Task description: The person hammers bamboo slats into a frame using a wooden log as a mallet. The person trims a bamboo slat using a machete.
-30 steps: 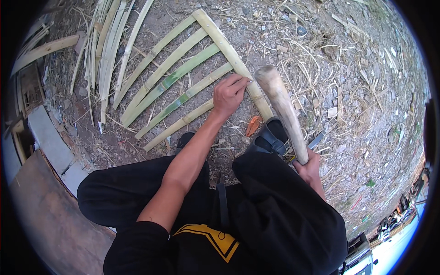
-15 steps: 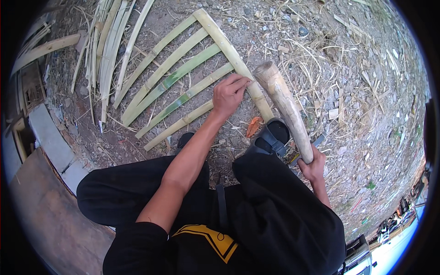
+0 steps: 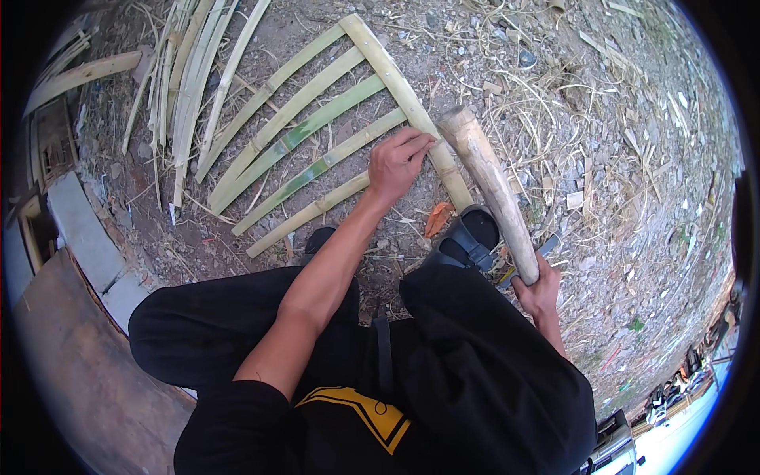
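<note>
A flat bamboo crosspiece [image 3: 400,89] lies on the ground, with several bamboo slats [image 3: 321,116] fanning out from it to the left, some green. My left hand [image 3: 393,165] is closed in a pinch over the crosspiece, beside the end of a slat; whatever sits between the fingertips is too small to make out. Gripped at its lower end by my right hand [image 3: 540,294] is a thick wooden club [image 3: 497,186], its broad head just right of my left fingertips. My sandalled foot [image 3: 473,237] rests at the crosspiece's near end.
A bundle of split bamboo strips [image 3: 194,87] lies at the far left. By my right hand is a grey blade-like piece [image 3: 549,243], partly hidden. An orange scrap [image 3: 438,219] lies near my foot. Grey slabs [image 3: 85,229] and a brown board [image 3: 95,356] stand on the left.
Almost nothing differs. The view has shifted very slightly; both hands keep their places, the left pinched at the crosspiece and the right around the club.
</note>
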The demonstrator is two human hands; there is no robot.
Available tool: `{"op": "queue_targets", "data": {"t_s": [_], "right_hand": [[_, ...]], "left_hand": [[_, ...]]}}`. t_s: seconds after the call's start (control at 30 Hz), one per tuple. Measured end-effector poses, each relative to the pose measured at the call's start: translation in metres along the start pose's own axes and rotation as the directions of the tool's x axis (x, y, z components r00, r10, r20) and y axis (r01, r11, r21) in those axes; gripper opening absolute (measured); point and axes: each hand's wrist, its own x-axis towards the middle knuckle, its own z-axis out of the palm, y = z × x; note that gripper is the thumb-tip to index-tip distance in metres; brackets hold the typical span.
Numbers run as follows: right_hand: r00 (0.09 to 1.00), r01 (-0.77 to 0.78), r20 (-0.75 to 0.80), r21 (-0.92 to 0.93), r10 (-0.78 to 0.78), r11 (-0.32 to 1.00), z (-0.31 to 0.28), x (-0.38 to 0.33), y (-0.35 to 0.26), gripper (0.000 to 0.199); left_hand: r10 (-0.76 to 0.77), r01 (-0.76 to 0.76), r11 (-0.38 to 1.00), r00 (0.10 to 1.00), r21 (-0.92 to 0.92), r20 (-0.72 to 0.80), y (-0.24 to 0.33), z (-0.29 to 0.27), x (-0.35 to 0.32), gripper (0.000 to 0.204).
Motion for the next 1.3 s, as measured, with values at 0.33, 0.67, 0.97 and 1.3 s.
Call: {"op": "queue_targets", "data": {"t_s": [0.33,0.67,0.97,1.3], "right_hand": [[0.993,0.083,-0.098,0.147,-0.069,0.986,0.006,-0.001,0.001,0.031],[0.997,0.048,-0.058,-0.015,-0.049,0.999,0.012,0.006,0.016,0.029],[1.000,0.026,0.015,-0.067,-0.025,0.997,0.011,0.003,0.005,0.024],[0.997,0.031,-0.068,0.077,-0.026,0.997,-0.005,0.011,-0.004,0.028]], "left_hand": [[0.004,-0.004,1.000,1.000,0.007,-0.013,-0.006,-0.001,0.000,0.011],[-0.012,0.011,1.000,0.998,-0.020,-0.054,-0.007,-0.001,0.001,0.014],[-0.201,0.201,0.980,0.980,-0.009,0.005,0.000,-0.007,-0.003,0.030],[-0.274,0.275,0.959,0.961,-0.061,0.025,-0.008,0.002,-0.007,0.035]]}}
